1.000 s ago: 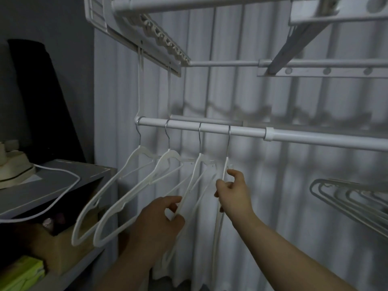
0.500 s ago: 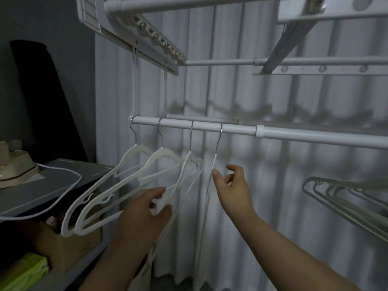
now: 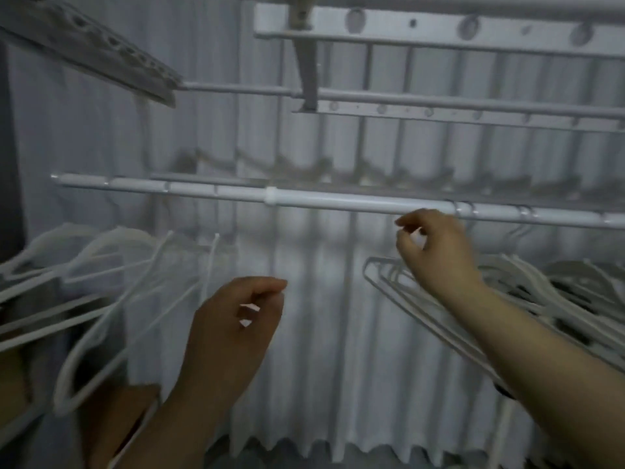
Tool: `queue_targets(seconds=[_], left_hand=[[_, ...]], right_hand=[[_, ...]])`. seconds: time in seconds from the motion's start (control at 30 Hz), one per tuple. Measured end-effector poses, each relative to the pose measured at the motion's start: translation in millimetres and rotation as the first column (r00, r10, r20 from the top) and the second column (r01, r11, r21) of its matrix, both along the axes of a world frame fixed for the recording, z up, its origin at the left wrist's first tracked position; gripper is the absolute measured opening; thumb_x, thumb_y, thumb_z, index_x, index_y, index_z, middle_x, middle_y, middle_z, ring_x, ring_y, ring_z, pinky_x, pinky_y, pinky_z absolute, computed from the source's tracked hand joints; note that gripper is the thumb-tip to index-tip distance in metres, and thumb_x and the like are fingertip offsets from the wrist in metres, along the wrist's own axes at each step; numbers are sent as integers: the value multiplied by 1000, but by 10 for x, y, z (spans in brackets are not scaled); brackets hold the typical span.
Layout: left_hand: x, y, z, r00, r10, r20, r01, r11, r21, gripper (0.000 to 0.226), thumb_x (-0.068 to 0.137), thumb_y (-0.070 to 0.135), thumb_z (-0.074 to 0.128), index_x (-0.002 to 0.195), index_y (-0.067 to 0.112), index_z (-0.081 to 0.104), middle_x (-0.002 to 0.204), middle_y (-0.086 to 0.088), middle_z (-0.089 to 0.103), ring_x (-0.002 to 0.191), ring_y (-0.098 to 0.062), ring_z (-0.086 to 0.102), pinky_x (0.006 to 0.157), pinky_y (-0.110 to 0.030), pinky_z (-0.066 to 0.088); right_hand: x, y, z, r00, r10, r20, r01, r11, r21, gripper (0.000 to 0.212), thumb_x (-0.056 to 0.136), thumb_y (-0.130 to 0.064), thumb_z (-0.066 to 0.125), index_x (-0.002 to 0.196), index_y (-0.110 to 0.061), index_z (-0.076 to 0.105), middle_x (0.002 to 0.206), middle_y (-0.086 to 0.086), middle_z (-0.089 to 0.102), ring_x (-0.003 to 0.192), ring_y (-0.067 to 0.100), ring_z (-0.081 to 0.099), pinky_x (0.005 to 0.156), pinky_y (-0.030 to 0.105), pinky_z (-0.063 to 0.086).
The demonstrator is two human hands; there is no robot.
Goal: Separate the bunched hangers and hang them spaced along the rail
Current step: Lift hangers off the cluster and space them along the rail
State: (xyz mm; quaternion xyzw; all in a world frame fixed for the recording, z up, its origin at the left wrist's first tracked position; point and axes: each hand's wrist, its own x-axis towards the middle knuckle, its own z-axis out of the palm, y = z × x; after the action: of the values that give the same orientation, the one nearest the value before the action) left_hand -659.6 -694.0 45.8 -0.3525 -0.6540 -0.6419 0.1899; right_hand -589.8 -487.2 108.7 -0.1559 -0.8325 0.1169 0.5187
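Right hand (image 3: pixel 436 252) loosely curled, empty, before bunched hangers (image 3: pixel 527 282) under rail (image 3: pixel 338 201); left hand (image 3: pixel 236 319) loosely curled, empty, right of spaced hangers (image 3: pixel 111 265).

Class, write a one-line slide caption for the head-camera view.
Right hand reaches toward bunched hangers under the rail; left hand hangs empty beside spaced hangers.
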Motion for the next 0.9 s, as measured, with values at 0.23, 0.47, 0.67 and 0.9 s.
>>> queue_targets(seconds=[0.23,0.47,0.67,0.9], left_hand=[[584,1283,-272,925,-262,274,323,924,-204,26,86,11,57,69,29,61,73,16,60,64,7,59,64,-7,45],[1101,2134,-302,795,-341,502,453,883,-119,24,90,25,52,67,23,57,72,3,60,68,-12,57,67,-28,46],[1283,2266,-364,726,-312,613,501,850,-161,27,84,34,59,62,19,62,64,5,64,56,-4,59,56,-18,46],[1342,2252,-371,751,-253,610,459,863,-208,28,82,18,63,54,21,63,48,12,62,44,3,56,55,-14,46]], right_hand=[[948,1200,-49,969,-198,148,231,938,-258,36,87,-14,56,119,0,54,122,21,54,113,37,49,97,37,36],[1204,1313,-423,907,372,200,-98,646,-757,35,91,-21,53,116,3,54,85,8,63,65,15,55,53,14,46],[1113,1276,-550,841,527,124,-212,531,-820,18,91,-17,53,80,-7,63,73,4,63,63,14,54,62,24,41],[1014,1335,-566,855,505,115,-218,553,-804,19,86,-13,61,67,-18,57,62,-2,57,60,11,50,55,18,40]])
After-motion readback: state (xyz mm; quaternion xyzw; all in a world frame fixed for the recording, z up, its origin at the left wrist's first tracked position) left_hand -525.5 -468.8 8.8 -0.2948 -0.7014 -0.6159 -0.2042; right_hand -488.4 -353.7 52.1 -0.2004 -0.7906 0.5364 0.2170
